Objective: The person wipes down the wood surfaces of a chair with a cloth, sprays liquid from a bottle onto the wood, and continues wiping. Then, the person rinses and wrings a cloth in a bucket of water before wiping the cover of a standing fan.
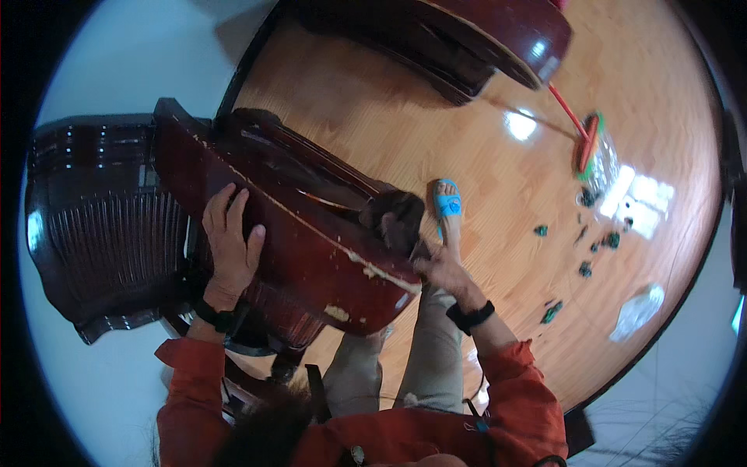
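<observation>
A dark red, glossy wooden furniture piece [299, 245] with a curved, chipped pale edge lies slanted in front of me. My left hand [231, 241] is laid on its broad face, fingers spread and holding nothing. At its right end my right hand [445, 272] is closed on the lower end of a dark brown, crumpled cloth-like piece [397, 222]. This piece hangs over the furniture's inner side, and my fingertips are partly hidden there. Both wrists wear black bands.
A dark slatted chair [101, 210] stands at the left. Another dark red furniture piece [498, 35] is at the far side. A red-handled broom [587, 148], several dark green scraps [611, 240] and a clear plastic bag [638, 311] lie on the wooden floor [506, 226] to the right.
</observation>
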A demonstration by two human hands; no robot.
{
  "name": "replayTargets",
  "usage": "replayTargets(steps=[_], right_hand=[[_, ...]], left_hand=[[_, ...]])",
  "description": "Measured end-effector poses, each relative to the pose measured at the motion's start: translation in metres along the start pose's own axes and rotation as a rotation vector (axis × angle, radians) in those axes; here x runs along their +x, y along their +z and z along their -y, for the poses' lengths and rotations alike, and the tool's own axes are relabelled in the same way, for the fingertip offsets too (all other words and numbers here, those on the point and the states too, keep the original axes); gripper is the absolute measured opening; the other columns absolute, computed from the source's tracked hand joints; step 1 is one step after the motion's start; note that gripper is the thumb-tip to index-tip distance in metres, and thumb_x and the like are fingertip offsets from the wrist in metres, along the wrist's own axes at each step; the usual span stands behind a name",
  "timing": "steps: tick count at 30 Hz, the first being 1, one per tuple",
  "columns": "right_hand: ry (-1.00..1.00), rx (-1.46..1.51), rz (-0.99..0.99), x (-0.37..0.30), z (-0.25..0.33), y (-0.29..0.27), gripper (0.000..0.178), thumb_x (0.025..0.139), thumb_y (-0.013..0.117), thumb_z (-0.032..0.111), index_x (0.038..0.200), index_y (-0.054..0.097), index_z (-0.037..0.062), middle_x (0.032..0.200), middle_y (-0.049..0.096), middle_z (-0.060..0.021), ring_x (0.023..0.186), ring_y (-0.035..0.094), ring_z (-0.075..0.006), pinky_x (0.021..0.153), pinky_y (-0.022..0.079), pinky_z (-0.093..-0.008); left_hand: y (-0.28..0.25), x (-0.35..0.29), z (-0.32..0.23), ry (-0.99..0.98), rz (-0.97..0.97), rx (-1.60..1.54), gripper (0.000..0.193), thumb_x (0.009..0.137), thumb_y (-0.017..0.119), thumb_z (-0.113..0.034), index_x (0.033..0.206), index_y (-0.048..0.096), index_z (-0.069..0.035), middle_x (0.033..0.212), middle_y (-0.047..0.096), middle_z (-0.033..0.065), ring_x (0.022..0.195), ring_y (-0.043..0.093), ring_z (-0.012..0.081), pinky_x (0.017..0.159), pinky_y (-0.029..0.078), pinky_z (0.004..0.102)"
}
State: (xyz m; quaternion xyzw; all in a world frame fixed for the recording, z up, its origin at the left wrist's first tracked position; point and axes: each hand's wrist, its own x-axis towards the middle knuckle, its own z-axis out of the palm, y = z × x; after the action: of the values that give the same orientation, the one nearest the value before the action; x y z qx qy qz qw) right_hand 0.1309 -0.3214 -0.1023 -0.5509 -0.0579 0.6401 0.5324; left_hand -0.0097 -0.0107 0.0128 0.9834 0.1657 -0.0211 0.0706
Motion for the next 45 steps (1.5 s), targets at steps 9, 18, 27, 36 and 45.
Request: replayTargets(steps=[9, 18, 27, 36, 45], right_hand=[[-0.191, -0.862, 0.237, 0.138, -0.001, -0.008, 0.039, 0.078, 0.057, 0.012, 0.117, 0.055, 0.0103, 0.117, 0.054, -0.0181, 0.109, 0.051, -0.0361, 0.091, 0.044, -0.0403], [0.023, -0.878, 0.154, 0.247, 0.030, -0.004, 0.039, 0.075, 0.056, 0.019, 0.112, 0.058, 0.0087, 0.100, 0.064, -0.0191, 0.099, 0.058, -0.0371, 0.085, 0.047, -0.0394], [-0.649, -0.448, 0.232, 0.524, 0.068, 0.081, 0.053, 0.084, 0.049, 0.026, 0.132, 0.042, 0.0062, 0.129, 0.049, -0.0207, 0.117, 0.048, -0.0364, 0.099, 0.037, -0.0401], [-0.012, -0.628, 0.263, 0.488, 0.013, 0.118, 0.050, 0.087, 0.051, 0.037, 0.123, 0.052, 0.0026, 0.115, 0.058, -0.0229, 0.107, 0.055, -0.0333, 0.090, 0.043, -0.0389], [0.291, -0.817, 0.292, 0.263, -0.061, -0.025, 0.051, 0.076, 0.055, 0.021, 0.123, 0.051, 0.0024, 0.115, 0.058, -0.0240, 0.114, 0.052, -0.0334, 0.093, 0.041, -0.0404]], left_hand=[[0.016, -0.004, -0.003, -0.046, -0.075, -0.076, 0.050, 0.090, 0.046, -0.038, 0.126, 0.047, -0.003, 0.134, 0.037, 0.0188, 0.121, 0.033, 0.0355, 0.101, 0.026, 0.0461], [0.015, -0.012, 0.000, -0.108, -0.120, -0.106, 0.046, 0.088, 0.048, -0.043, 0.119, 0.054, -0.010, 0.126, 0.046, 0.0150, 0.112, 0.044, 0.0313, 0.093, 0.032, 0.0437], [0.015, 0.000, -0.008, -0.097, -0.126, -0.277, 0.036, 0.081, 0.061, -0.037, 0.111, 0.062, -0.017, 0.122, 0.052, 0.0069, 0.107, 0.047, 0.0251, 0.085, 0.039, 0.0398], [-0.003, -0.023, -0.013, -0.309, -0.021, -0.312, 0.047, 0.062, 0.081, -0.019, 0.105, 0.061, -0.017, 0.097, 0.054, 0.0049, 0.088, 0.051, 0.0258, 0.077, 0.040, 0.0433], [0.007, -0.020, -0.003, -0.118, -0.008, -0.140, 0.024, 0.081, 0.062, -0.033, 0.104, 0.061, -0.028, 0.117, 0.051, -0.0007, 0.102, 0.045, 0.0189, 0.079, 0.037, 0.0352]])
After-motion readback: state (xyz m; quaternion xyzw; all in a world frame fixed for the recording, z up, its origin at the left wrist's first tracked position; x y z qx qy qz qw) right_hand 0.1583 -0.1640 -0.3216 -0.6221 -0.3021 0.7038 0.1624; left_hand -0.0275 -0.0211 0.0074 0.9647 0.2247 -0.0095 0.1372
